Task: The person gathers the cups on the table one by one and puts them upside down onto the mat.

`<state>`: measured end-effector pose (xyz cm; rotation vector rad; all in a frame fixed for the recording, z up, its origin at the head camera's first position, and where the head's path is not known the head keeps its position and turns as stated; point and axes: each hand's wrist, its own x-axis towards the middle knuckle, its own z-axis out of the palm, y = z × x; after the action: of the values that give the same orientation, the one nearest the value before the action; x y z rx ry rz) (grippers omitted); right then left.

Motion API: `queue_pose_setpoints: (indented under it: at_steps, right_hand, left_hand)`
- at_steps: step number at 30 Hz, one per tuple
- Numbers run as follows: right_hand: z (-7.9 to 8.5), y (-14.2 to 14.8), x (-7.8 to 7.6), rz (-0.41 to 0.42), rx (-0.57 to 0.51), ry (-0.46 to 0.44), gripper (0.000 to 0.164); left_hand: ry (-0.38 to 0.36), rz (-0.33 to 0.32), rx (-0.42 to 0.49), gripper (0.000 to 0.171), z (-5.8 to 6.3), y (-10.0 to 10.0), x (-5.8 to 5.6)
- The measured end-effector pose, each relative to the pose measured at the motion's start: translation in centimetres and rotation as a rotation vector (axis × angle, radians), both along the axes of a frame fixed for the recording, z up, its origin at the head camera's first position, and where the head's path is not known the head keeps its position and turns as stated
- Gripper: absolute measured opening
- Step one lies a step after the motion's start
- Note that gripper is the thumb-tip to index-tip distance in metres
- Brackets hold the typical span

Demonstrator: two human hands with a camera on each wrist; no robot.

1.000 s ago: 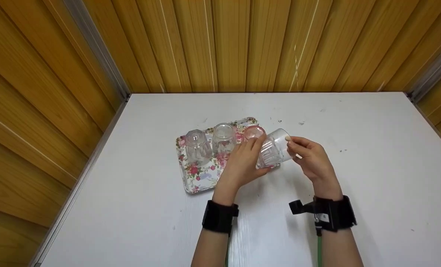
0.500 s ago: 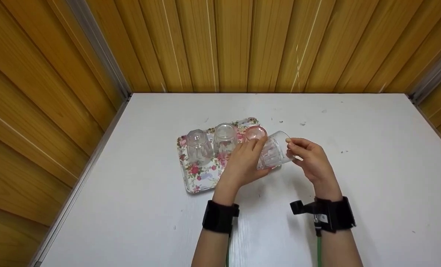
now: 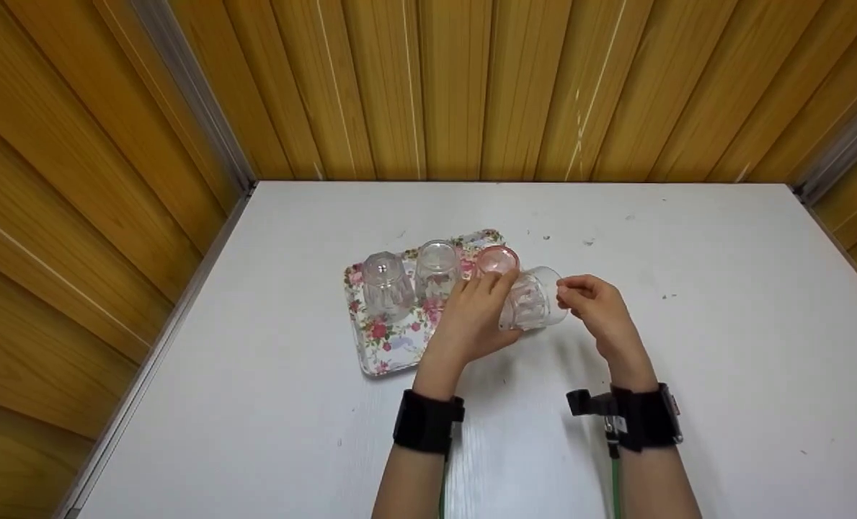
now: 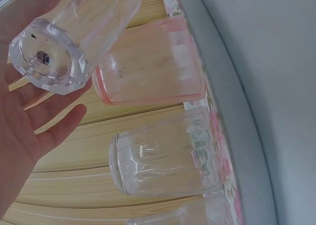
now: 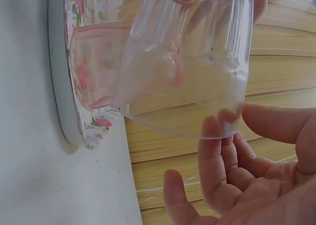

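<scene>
A clear drinking glass [image 3: 531,301] with a fluted lower part is held tilted above the right end of a floral tray [image 3: 399,353]. My left hand [image 3: 471,317] grips it around its base end; in the left wrist view the faceted base [image 4: 49,57] sits between thumb and fingers. With thumb and fingertips my right hand [image 3: 601,310] pinches the rim, as the right wrist view shows on the glass's edge [image 5: 197,136]. Upside down on the tray stand a pink-tinted glass [image 3: 497,258] just behind the held one, a clear glass [image 3: 437,277] and a faceted clear glass [image 3: 387,285].
The tray lies at a slant on a white table [image 3: 255,404]. Wood-patterned panels [image 3: 442,86] rise behind the table and along its sides. Black straps [image 3: 428,420] with green cables are on both wrists.
The held glass has tipped, its mouth swinging lower toward the right. My right hand has turned slightly at the rim, while my left hand stays nearly in place.
</scene>
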<state>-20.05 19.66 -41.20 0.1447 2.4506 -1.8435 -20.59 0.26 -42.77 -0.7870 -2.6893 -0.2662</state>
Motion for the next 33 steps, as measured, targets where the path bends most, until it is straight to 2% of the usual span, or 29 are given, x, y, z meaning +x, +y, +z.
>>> queue_pose_setpoints:
  at_steps: [13, 22, 33]
  right_hand:
    - [-0.2, 0.7, 0.0, 0.049, 0.092, -0.026, 0.036]
    - [-0.4, 1.0, 0.0, 0.106, 0.155, -0.081, 0.037]
    - [-1.2, 0.9, -0.5, 0.14, 0.155, -0.141, 0.036]
  left_hand:
    - [-0.015, -0.002, -0.019, 0.081, 0.0, 0.1, 0.0]
    - [-0.006, -0.035, 0.02, 0.079, 0.1, 0.1, 0.0]
    - [0.008, -0.062, 0.038, 0.078, -0.1, 0.0, 0.0]
